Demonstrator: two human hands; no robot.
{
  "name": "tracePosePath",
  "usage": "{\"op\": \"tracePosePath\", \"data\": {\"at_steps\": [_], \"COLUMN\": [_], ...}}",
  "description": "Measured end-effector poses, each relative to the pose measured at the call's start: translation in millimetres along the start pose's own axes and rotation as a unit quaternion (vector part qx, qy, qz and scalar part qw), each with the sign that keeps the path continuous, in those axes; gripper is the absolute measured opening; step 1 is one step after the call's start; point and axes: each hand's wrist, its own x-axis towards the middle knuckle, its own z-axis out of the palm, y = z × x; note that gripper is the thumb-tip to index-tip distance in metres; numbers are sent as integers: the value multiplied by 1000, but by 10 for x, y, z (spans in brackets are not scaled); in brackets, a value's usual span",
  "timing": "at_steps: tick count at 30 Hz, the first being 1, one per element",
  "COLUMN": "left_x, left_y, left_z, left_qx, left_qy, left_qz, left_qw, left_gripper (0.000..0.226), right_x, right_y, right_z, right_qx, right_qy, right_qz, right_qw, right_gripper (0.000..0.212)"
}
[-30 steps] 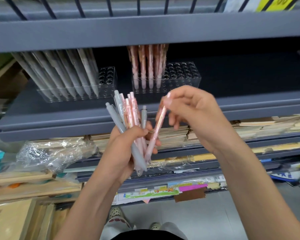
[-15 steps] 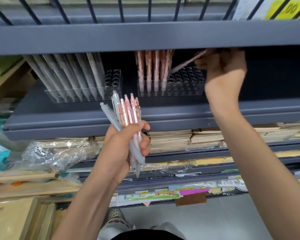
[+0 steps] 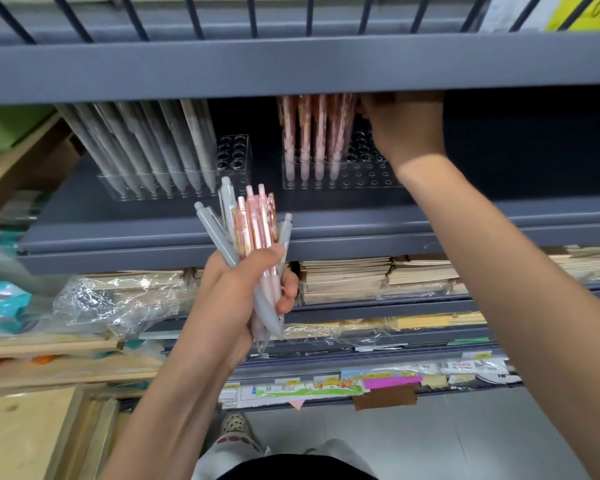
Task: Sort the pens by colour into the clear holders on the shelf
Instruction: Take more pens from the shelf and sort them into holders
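On the grey shelf (image 3: 118,220), the left clear holder (image 3: 234,152) carries grey pens (image 3: 160,147) leaning leftward, about seven along the front row, with more rows behind that I cannot count. The holes at its right end show bare. In front of the shelf edge the left hand (image 3: 229,299) grips a mixed bundle (image 3: 253,233) upright, its fingers (image 3: 288,287) and thumb curled tight round the barrels: three grey and what looks like four pink. Further right, the right clear holder (image 3: 369,169) carries pink pens (image 3: 312,133) standing nearly upright at its left end, four in the front row and others behind. The right hand (image 3: 407,129) is up at the tops of those pink pens. Its fingertips are tucked behind the lip of the upper shelf (image 3: 291,69), so I cannot tell whether they are closed on a pen.
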Motion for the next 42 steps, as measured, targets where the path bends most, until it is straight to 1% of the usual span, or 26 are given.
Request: {"op": "tracePosePath", "data": {"at_steps": [3,4,5,6,8,9,10,13,14,16,17,18,19,20,21,23,26,28,30,33,36,38,39,40,42], "left_x": [-7,-12,-14,-17,-25,-32,-35,-48,-54,-62,-67,-68,-72,-71,-71,-65,-66,-72,-74,-62,-78,-108,-121,-133,-142], "left_y": [-16,-17,-18,-17,-13,-9,-4,7,10,20,24,25,26,25,25,23,19,10,10,40,63,61,61,68,89], "left_z": [-1,0,3,5,20,30,42,79,84,84,80,73,63,55,45,27,15,11,4,-63,-215,-305,-335,-358,-400], "left_qx": [2,0,-2,-4,-6,-10,-16,-27,-31,-40,-42,-40,-36,-31,-29,-27,-15,-24,-49,-62,-2,42,46,41,30], "left_qy": [-11,-13,-14,-13,-16,-16,-14,-4,-1,8,13,19,25,31,35,38,40,42,45,50,48,54,63,69,79], "left_qz": [-2,-1,0,-1,-4,-5,-4,-6,-7,-9,-8,-6,-5,-5,-5,-3,1,-3,-12,-28,-48,-57,-59,-58,-49], "left_qw": [1000,1000,1000,1000,1000,1000,1000,1000,999,999,999,999,999,999,999,999,999,999,998,996,998,996,995,995,995], "left_gripper": [19,20,21,19,10,7,8,9,9,11,13,13,14,15,17,18,17,18,20,26,28,22,17,13,13], "right_x": [11,0,-19,-35,-12,-2,12,11,8,-48,-107,-186,-303,-444,-597,-900,-1169,-1216,-1215,-1180,-1118,-1092,-1092,-1102,-1147], "right_y": [40,54,32,23,23,-3,-13,-11,14,25,9,9,-2,-25,-63,-150,-281,-321,-337,-351,-391,-454,-493,-534,-605], "right_z": [-4,-14,-39,-47,-31,-34,-34,-48,-50,-82,-113,-147,-181,-211,-231,-238,-189,-139,-117,-95,-44,12,47,83,160], "right_qx": [-105,-112,-99,-57,35,78,107,124,125,151,182,207,215,217,214,201,188,197,233,292,353,404,423,436,456], "right_qy": [-14,-20,-34,-45,-35,-27,-20,-18,-14,25,56,80,86,64,23,-80,-218,-263,-276,-252,-165,-114,-99,-93,-106], "right_qz": [-13,-6,9,32,58,67,70,89,95,112,128,137,133,121,108,80,39,36,43,49,80,99,105,109,114], "right_qw": [994,994,994,997,997,994,992,988,988,982,973,965,964,967,971,973,957,944,931,921,918,902,894,888,876], "right_gripper": [32,31,28,23,10,8,10,28,28,9,10,15,18,19,18,12,8,9,8,6,8,8,7,6,4]}}
